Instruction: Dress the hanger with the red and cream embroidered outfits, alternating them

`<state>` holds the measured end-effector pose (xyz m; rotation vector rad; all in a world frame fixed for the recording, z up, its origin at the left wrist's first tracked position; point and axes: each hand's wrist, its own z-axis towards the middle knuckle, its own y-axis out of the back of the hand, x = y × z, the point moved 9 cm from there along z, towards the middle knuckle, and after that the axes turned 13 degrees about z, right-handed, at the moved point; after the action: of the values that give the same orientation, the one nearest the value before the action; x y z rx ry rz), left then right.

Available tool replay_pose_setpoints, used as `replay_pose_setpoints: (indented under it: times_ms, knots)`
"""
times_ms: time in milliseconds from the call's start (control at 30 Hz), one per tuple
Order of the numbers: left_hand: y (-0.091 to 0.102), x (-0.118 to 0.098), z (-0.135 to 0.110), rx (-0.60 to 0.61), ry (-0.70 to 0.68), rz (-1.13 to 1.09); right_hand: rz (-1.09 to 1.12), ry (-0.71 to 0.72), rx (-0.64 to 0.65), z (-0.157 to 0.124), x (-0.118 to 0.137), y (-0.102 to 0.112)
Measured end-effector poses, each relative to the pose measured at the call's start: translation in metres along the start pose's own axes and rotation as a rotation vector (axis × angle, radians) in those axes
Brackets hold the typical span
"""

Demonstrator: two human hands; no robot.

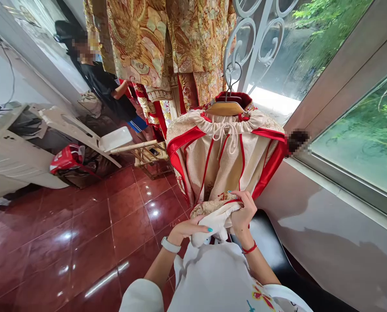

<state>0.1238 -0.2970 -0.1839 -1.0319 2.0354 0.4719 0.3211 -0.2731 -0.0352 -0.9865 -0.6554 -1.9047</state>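
Note:
A cream garment with red trim (227,149) hangs in front of me from a hanger (226,107). Its gathered neck has a tied drawstring (230,136). My left hand (188,229) grips a turned-up part of its lower edge, the thumb lying on the white inner cloth (209,225). On the other side, my right hand (244,209) pinches the same bunched edge near its red piping. Gold-patterned fabric (208,208) shows just beyond the fingers. The fingers under the cloth are partly hidden.
Gold embroidered garments (141,39) hang behind, with a person in black (104,86) beside them. A bamboo stool (152,154) and white chairs (73,130) stand left on the red tiled floor (92,229). A black seat (265,238) is close on my right, below the window (359,117).

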Motion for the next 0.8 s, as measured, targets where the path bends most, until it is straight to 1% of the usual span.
replay_pose_setpoints:
  times_ms: [33, 67, 100, 133, 200, 233, 300, 367, 400, 433, 467, 533, 600, 667, 733, 800]
  knots:
    - [-0.001, 0.009, 0.002, 0.040, 0.040, -0.060, 0.003, -0.008, -0.003, 0.000, -0.001, -0.001]
    - [-0.002, 0.014, 0.003, 0.064, 0.054, -0.115, 0.006, -0.013, -0.006, 0.000, -0.001, -0.003]
    - [-0.001, 0.015, 0.003, 0.064, 0.040, -0.168, 0.009, -0.016, -0.006, 0.001, -0.001, -0.005]
    - [0.001, 0.011, 0.004, 0.038, 0.004, -0.216, 0.014, -0.018, 0.001, 0.001, 0.000, -0.008]
    - [0.008, -0.004, 0.006, -0.056, -0.098, -0.275, 0.029, -0.008, 0.024, 0.000, 0.002, -0.016]
    - [0.012, -0.013, 0.006, -0.127, -0.148, -0.285, 0.033, 0.005, 0.034, 0.000, 0.005, -0.020]
    - [0.027, -0.030, -0.001, -0.349, -0.247, -0.256, 0.031, 0.035, 0.043, -0.001, 0.009, -0.026]
    - [0.042, -0.046, -0.019, -0.600, -0.348, -0.107, 0.022, 0.047, 0.050, 0.000, 0.010, -0.031]
    - [0.046, -0.053, -0.030, -0.690, -0.394, -0.003, 0.021, 0.042, 0.055, 0.000, 0.009, -0.033]
    - [0.047, -0.058, -0.038, -0.734, -0.426, 0.099, 0.026, 0.033, 0.060, 0.001, 0.008, -0.035]
    - [0.046, -0.059, -0.044, -0.729, -0.437, 0.177, 0.036, 0.023, 0.066, 0.001, 0.007, -0.037]
    - [0.041, -0.050, -0.047, -0.629, -0.392, 0.214, 0.065, 0.004, 0.073, 0.002, 0.004, -0.041]
    - [0.034, -0.035, -0.044, -0.474, -0.306, 0.155, 0.092, -0.012, 0.082, 0.001, 0.000, -0.045]
    - [0.029, -0.027, -0.044, -0.349, -0.255, 0.082, 0.103, -0.034, 0.098, 0.000, -0.005, -0.050]
    - [0.035, -0.027, -0.049, -0.316, -0.215, 0.012, 0.100, -0.068, 0.132, 0.000, -0.012, -0.057]
    - [0.052, -0.032, -0.058, -0.366, -0.150, -0.057, 0.114, -0.103, 0.210, 0.000, -0.019, -0.070]
